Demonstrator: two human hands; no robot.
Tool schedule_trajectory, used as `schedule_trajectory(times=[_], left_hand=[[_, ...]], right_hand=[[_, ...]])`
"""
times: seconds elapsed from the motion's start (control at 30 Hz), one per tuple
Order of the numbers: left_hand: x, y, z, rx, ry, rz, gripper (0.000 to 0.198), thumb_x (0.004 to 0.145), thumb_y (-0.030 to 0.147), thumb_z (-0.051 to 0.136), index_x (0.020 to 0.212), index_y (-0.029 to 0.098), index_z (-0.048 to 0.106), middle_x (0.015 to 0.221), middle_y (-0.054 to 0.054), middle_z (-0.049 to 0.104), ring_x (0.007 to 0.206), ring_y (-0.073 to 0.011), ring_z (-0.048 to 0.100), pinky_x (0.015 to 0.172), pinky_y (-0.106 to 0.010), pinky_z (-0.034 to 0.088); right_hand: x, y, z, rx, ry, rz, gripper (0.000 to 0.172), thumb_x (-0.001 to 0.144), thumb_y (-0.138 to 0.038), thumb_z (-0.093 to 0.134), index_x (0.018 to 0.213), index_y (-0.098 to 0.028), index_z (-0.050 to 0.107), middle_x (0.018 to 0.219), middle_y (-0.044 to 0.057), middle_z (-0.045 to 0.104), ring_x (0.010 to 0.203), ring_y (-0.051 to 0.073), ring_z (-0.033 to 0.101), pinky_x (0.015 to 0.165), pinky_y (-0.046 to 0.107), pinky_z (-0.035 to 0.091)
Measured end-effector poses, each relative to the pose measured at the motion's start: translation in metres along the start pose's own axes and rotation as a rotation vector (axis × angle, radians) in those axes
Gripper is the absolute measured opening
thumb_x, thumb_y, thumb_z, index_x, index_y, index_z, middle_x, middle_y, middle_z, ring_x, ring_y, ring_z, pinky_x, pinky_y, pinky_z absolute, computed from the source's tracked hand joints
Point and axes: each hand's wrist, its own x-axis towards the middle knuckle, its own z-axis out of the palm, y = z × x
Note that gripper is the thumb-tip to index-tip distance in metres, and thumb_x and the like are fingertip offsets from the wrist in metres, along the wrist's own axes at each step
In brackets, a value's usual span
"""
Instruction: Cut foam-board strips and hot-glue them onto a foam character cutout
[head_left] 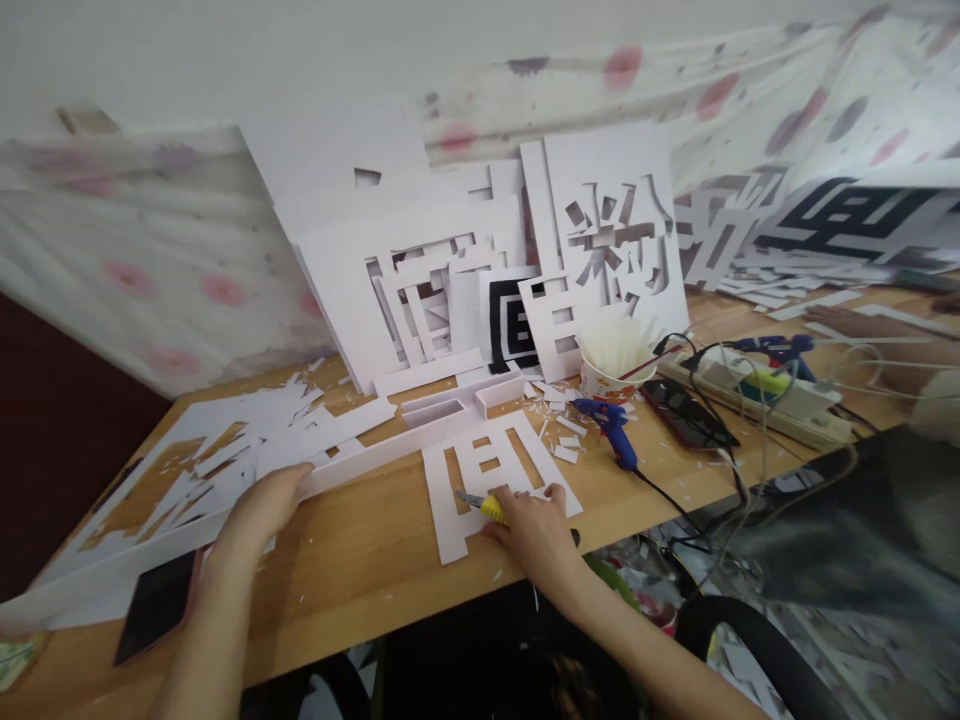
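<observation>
My left hand (pixel 274 500) is closed on a long, narrow white board strip (pixel 382 450), which stands on edge and runs from the lower left to folded corners near the middle of the table. A utility knife (pixel 493 508) with a yellow handle is in my right hand (pixel 536 530), its blade pointing left. Beneath the blade lies a white cut-out board (pixel 454 542) with rectangular openings. My right hand rests over this board's front edge; whether the blade touches it, I cannot tell.
A blue glue gun (pixel 613 432), a phone (pixel 686 412) and a paper cup (pixel 611 380) of translucent sticks stand right. Cut boards (pixel 330 290) lean against the wall. Scraps cover the left side, near a dark-screened device (pixel 159 600). Another person's hand (pixel 862 325) is far right, beyond cables.
</observation>
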Motion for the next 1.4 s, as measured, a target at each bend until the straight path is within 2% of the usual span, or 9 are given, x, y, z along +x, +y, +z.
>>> schedule_trajectory(times=[0.2,0.4,0.5,0.6,0.73,0.83,1.03,1.2,1.4], left_hand=[[0.002,-0.004,0.0,0.029,-0.002,-0.042,0.051,0.085,0.014,0.037,0.13,0.013,0.06,0.129,-0.015,0.067,0.117,-0.028,0.064,0.098,-0.035,0.047],[-0.001,0.003,-0.008,0.045,0.022,-0.023,0.043,0.086,0.014,0.04,0.122,0.014,0.063,0.126,-0.014,0.068,0.115,-0.0265,0.065,0.097,-0.032,0.046],[-0.003,0.025,-0.011,0.034,0.071,0.033,0.034,0.09,0.023,0.044,0.117,0.016,0.064,0.118,-0.013,0.071,0.109,-0.027,0.066,0.092,-0.033,0.047],[-0.001,0.063,-0.009,0.023,0.218,0.077,0.035,0.095,0.036,0.045,0.113,0.014,0.065,0.113,-0.016,0.07,0.107,-0.032,0.063,0.09,-0.039,0.045],[0.01,0.107,0.002,-0.007,0.316,0.122,0.033,0.099,0.032,0.04,0.116,0.016,0.063,0.117,-0.015,0.068,0.113,-0.0314,0.058,0.096,-0.044,0.037],[0.018,0.12,0.007,-0.038,0.374,0.157,0.031,0.099,0.026,0.038,0.117,0.018,0.062,0.117,-0.014,0.069,0.113,-0.0301,0.056,0.098,-0.048,0.032],[0.024,0.117,0.015,-0.076,0.485,0.172,0.03,0.098,0.026,0.041,0.116,0.022,0.065,0.114,-0.012,0.07,0.113,-0.0338,0.05,0.099,-0.056,0.022],[0.026,0.108,0.027,-0.112,0.649,0.22,0.027,0.095,0.024,0.046,0.11,0.021,0.068,0.104,-0.011,0.072,0.108,-0.0349,0.051,0.099,-0.058,0.022],[0.029,0.097,0.038,-0.119,0.738,0.256,0.024,0.094,0.024,0.049,0.104,0.021,0.07,0.099,-0.01,0.072,0.105,-0.0358,0.051,0.098,-0.06,0.021]], right_hand=[[0.001,0.0,-0.001,-0.007,-0.008,-0.002,0.026,0.093,-0.04,0.061,0.109,-0.019,0.061,0.096,0.011,0.076,0.087,0.029,0.07,0.092,0.044,0.024],[0.0,0.001,0.0,-0.012,-0.014,0.002,0.026,0.093,-0.04,0.06,0.109,-0.019,0.061,0.096,0.011,0.076,0.086,0.029,0.071,0.093,0.044,0.025],[0.0,0.0,0.001,-0.005,-0.014,-0.002,0.027,0.093,-0.041,0.06,0.11,-0.02,0.061,0.096,0.011,0.076,0.087,0.029,0.071,0.093,0.045,0.026],[0.001,-0.003,0.004,0.002,-0.007,-0.008,0.027,0.093,-0.041,0.062,0.11,-0.019,0.061,0.094,0.012,0.076,0.087,0.029,0.071,0.092,0.045,0.027],[-0.001,-0.006,0.008,-0.004,0.015,-0.003,0.027,0.092,-0.04,0.063,0.108,-0.019,0.06,0.089,0.011,0.076,0.083,0.029,0.071,0.091,0.045,0.027],[-0.003,-0.006,0.01,0.003,0.017,0.017,0.027,0.092,-0.039,0.063,0.111,-0.02,0.059,0.091,0.01,0.076,0.084,0.028,0.071,0.092,0.045,0.027],[-0.004,-0.005,0.009,0.005,-0.001,0.04,0.029,0.093,-0.04,0.062,0.116,-0.022,0.059,0.089,0.01,0.076,0.086,0.029,0.072,0.091,0.046,0.029],[-0.006,-0.005,0.008,-0.013,-0.003,0.04,0.029,0.093,-0.041,0.062,0.116,-0.022,0.06,0.088,0.009,0.076,0.086,0.029,0.072,0.091,0.046,0.03],[-0.007,-0.006,0.007,-0.039,-0.01,0.047,0.031,0.094,-0.043,0.061,0.119,-0.024,0.06,0.09,0.009,0.077,0.084,0.027,0.071,0.091,0.046,0.03]])
